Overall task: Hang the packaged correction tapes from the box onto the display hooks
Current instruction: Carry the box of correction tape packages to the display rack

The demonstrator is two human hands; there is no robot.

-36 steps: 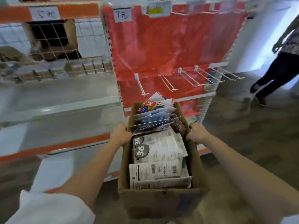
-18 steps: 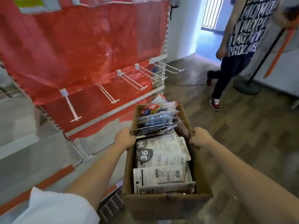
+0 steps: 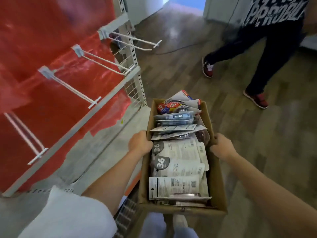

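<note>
A cardboard box [image 3: 217, 170] full of packaged correction tapes [image 3: 178, 162] is held in the air by both hands; the left hand [image 3: 139, 143] is curled over the left wall of the box and grips it, and the right hand [image 3: 222, 147] is closed in the same way on the right wall; no packet is held by either hand, and all the packets are lying inside the box, some face up, some with the printed back up

Compared with one second ago, the view has been turned strongly to the right; the shelving unit was then seen from the front, and now it is seen at the left, tilted, with the display hooks [image 3: 103, 61] reaching out from the red backing [image 3: 34, 40] towards the aisle; the box is now just beside the end post [image 3: 135, 66] of the unit, above the wooden floor [image 3: 257, 143]; the grip of both hands has not been changed

A second person [image 3: 267, 40] is seen close by, at the upper right, walking on the floor

It is judged that the box is being carried to a place near the hooks, probably to be put down; the hooks are bare, so no hanging has been done yet, and a hand must be freed before the first packet can be taken
</note>
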